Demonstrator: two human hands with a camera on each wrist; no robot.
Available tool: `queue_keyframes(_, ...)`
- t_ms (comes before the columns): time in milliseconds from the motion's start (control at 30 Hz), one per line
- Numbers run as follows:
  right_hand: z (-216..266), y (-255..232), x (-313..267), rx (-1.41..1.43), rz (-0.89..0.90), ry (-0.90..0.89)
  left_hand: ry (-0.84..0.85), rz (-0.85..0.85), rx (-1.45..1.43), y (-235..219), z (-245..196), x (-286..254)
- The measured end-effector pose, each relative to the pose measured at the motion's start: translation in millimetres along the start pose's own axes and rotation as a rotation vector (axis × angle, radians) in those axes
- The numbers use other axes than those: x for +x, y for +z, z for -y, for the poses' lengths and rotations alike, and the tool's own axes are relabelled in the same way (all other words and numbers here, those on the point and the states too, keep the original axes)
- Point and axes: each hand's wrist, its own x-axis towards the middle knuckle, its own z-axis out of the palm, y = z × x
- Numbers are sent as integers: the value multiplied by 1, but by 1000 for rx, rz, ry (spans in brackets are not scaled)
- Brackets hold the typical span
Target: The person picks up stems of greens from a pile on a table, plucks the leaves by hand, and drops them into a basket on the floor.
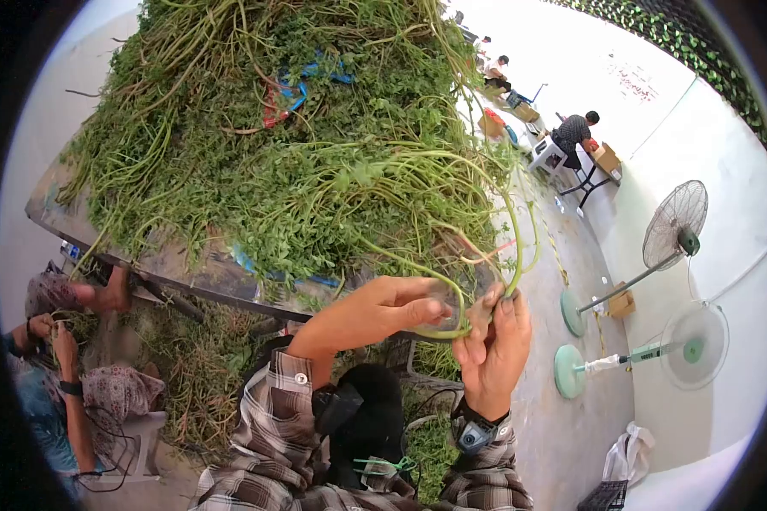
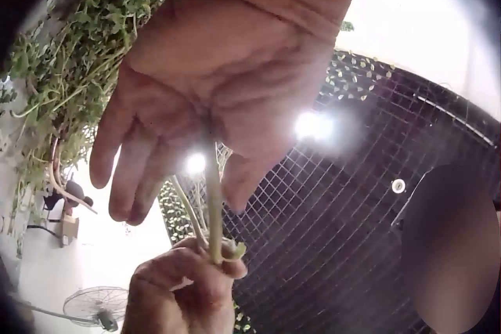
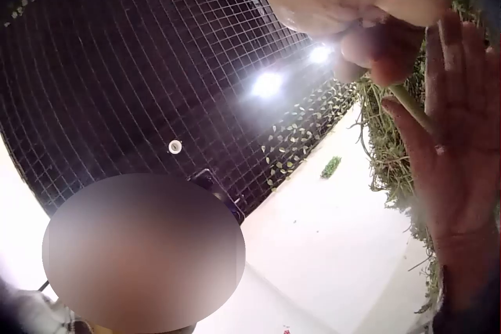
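Note:
My right hand pinches long green plant stems between thumb and fingers, in front of the table's edge. One stem curves down from there toward my left hand. In the left wrist view my left hand has its fingers loosely extended, and the stem runs up toward its palm. The fingertips of my right hand grip that stem lower down. In the right wrist view the stem stretches from my right fingers across to my left palm.
A big heap of leafy green plants covers most of the table. Blue and red plastic strips lie in it. More cut plants are on the floor. Another person sits at left; two fans stand at right.

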Motion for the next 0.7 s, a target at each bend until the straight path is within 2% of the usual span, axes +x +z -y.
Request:
queue_keyframes(67, 0, -3, -5, -43, -11, 34, 101, -7, -32, 2, -5, -6)
queue_keyframes(167, -5, -5, -11, -142, -61, 117, 96, 86, -3, 1, -10, -6)
queue_keyframes(300, -15, -8, -15, -127, 0, 221, 83, 163, 41, -1, -8, 1)
queue_keyframes(367, -15, -11, -15, -82, 16, 244, 134, 84, -116, 4, -6, 1)
queue_keyframes(433, -16, -17, -16, -36, 26, 268, 174, 97, -130, 5, -5, 1)
queue_keyframes(500, -18, -24, -17, 46, 113, 314, 213, 118, -141, 6, -3, 1)
queue_keyframes(633, -20, -23, -23, -71, 78, 387, 142, -31, -205, 3, 3, 3)
queue_keyframes(700, -28, -17, -29, -83, 99, 542, 155, -143, -248, 13, -3, 2)
